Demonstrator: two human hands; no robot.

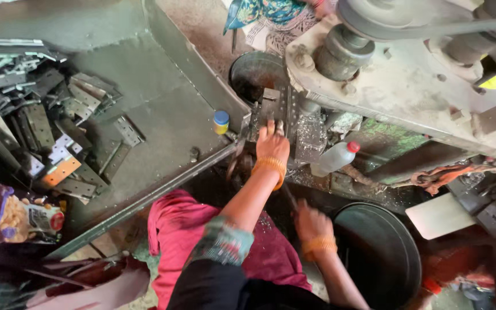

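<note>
My left hand (272, 143), with an orange bangle at the wrist, reaches forward to the bed of a grey press machine (409, 86). Its fingers rest on a small perforated metal plate (271, 104) under the tool. My right hand (311, 223), also wearing an orange bangle, is lower and nearer to me, closed in a fist around a thin dark rod (289, 198) beside the machine. A pile of flat metal hinge plates (41, 123) lies on the grey sheet-metal tray (162, 109) to my left.
A small blue-capped yellow bottle (221, 121) stands at the tray's corner. A clear plastic bottle with a red cap (335, 158) lies under the machine. A dark round tub (381, 255) sits at lower right and a round bucket (254, 72) behind the plate. A snack bag (21, 217) lies at left.
</note>
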